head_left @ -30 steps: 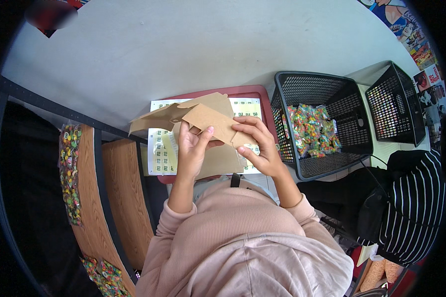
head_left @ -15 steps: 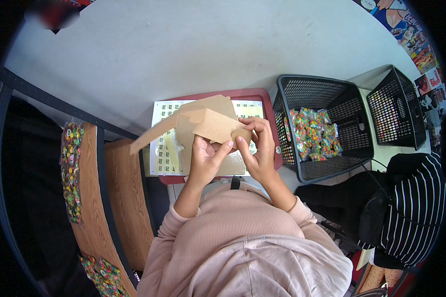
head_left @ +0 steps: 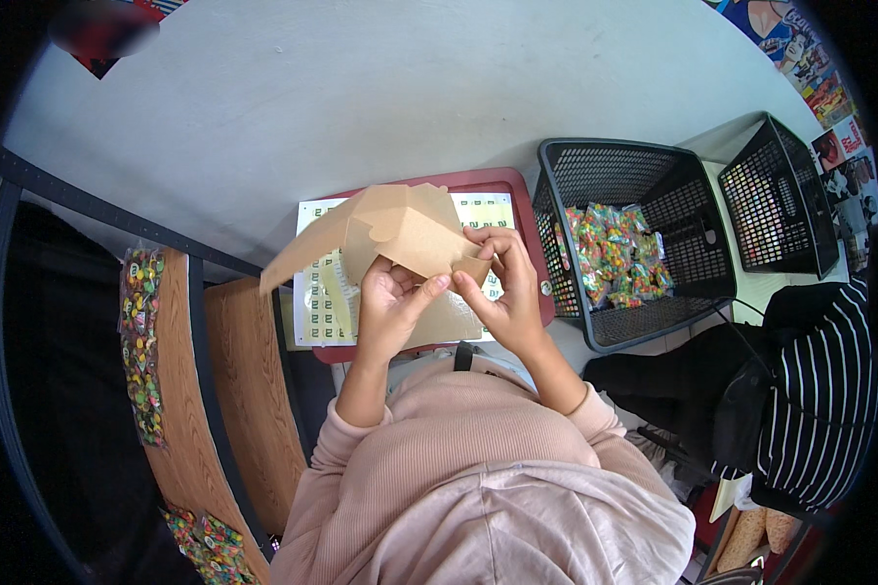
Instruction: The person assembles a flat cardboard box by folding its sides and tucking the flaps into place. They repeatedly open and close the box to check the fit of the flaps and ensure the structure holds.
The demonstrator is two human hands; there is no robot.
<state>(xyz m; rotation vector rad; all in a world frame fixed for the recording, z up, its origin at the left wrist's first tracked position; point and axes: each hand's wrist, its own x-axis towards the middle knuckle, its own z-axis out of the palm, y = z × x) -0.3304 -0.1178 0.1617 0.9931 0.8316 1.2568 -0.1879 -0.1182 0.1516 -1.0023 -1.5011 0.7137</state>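
A brown cardboard box (head_left: 424,239), partly folded, is between the two hands above a red-rimmed tabletop (head_left: 517,180). Its long flap reaches out to the left. The left hand (head_left: 390,304) supports the lower edge of the cardboard, with thumb and fingers bent around it. The right hand (head_left: 505,291) is gripping a small end flap between the thumb and the fingers. What is inside the box, I cannot tell.

To the right stands a large black basket (head_left: 691,219) with mesh walls. In it lies a heap of small clear bags (head_left: 615,258) with colourful pieces, mostly green, orange and red. Beside it is a second black basket (head_left: 773,200); coloured specks show through its mesh, but I cannot tell what they are. On the left, more clear bags (head_left: 142,341) with colourful pieces rest along a wooden shelf (head_left: 178,390), and another group (head_left: 205,546) is near its lower end.

Under the cardboard lies a white and yellow sheet (head_left: 324,297), printed with rows of small dark marks. Some of the bags carry small pale labels, too small for reading. Posters (head_left: 800,58) with pictures and lettering cover the wall at upper right.
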